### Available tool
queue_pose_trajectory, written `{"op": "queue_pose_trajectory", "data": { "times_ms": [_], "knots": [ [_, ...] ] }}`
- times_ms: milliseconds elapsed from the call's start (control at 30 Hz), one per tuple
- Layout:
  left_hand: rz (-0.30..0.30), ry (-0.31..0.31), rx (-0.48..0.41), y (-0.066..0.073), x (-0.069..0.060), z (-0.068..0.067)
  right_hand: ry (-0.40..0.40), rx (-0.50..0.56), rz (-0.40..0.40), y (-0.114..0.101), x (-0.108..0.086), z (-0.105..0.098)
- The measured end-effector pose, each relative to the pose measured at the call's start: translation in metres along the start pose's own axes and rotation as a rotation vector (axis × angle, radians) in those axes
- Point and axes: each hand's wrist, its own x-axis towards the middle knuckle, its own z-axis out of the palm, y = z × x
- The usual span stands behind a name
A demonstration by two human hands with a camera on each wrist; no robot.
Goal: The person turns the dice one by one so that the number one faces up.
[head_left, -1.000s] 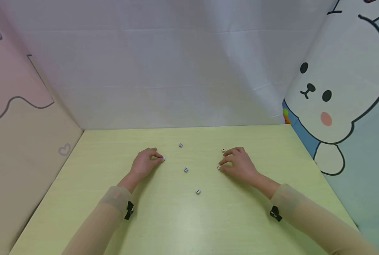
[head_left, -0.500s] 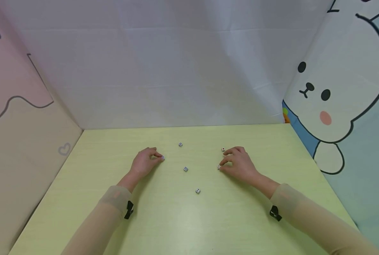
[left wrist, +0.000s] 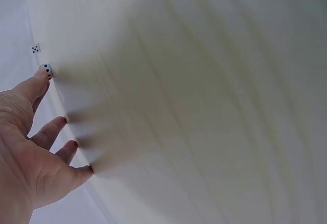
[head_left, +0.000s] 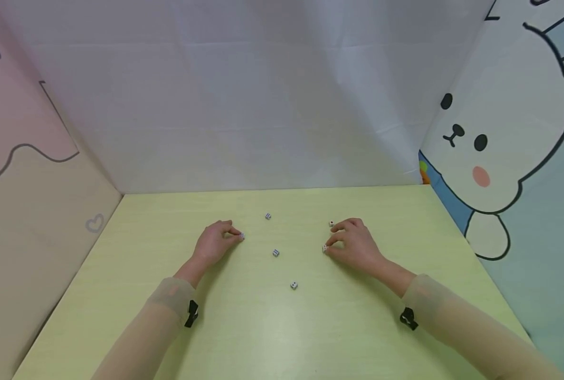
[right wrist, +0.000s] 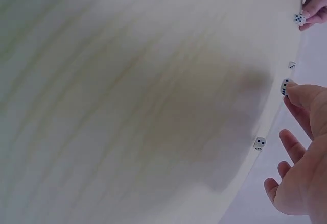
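My left hand [head_left: 218,243] pinches a small white die [head_left: 242,236] between thumb and index finger; in the left wrist view the other fingertips touch the tabletop. On the right, my right hand [head_left: 355,245] pinches another die [head_left: 325,248] by thumb and forefinger. Just beyond its fingers lies a die [head_left: 331,224] on the table. Between the hands rest more dice: a far die [head_left: 268,216], a middle die [head_left: 276,253] and a near die [head_left: 294,285]. The held die [right wrist: 286,87] shows dark pips in the right wrist view.
A pale yellow wooden table [head_left: 244,338] lies under both hands. Behind it hangs a white cloth [head_left: 244,105]. A pink and cream panel [head_left: 39,221] stands at the left, and a panel with a cartoon animal [head_left: 514,132] at the right.
Both hands keep their pinch on the dice and stay almost still. The head view shifts slightly. The loose dice keep their places on the table.
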Motion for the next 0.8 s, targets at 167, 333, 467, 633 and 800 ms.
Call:
{"op": "queue_pose_trajectory", "data": {
  "times_ms": [167, 333, 467, 633, 800],
  "knots": [
    [-0.004, 0.0, -0.007, -0.001, 0.001, 0.001, 0.028, 0.154, 0.068, 0.001, -0.005, -0.01],
    [-0.002, -0.001, -0.005, -0.002, 0.001, 0.003, 0.015, 0.25, 0.13, 0.001, -0.008, -0.02],
    [-0.006, -0.003, -0.015, -0.004, 0.0, 0.005, 0.017, 0.342, 0.181, 0.003, -0.009, -0.025],
    [-0.003, 0.0, -0.023, -0.007, 0.001, 0.008, 0.043, 0.563, 0.252, 0.005, -0.011, -0.031],
    [-0.004, 0.001, -0.027, -0.008, 0.001, 0.01, 0.048, 0.743, 0.37, 0.007, -0.014, -0.031]
  ]
}}
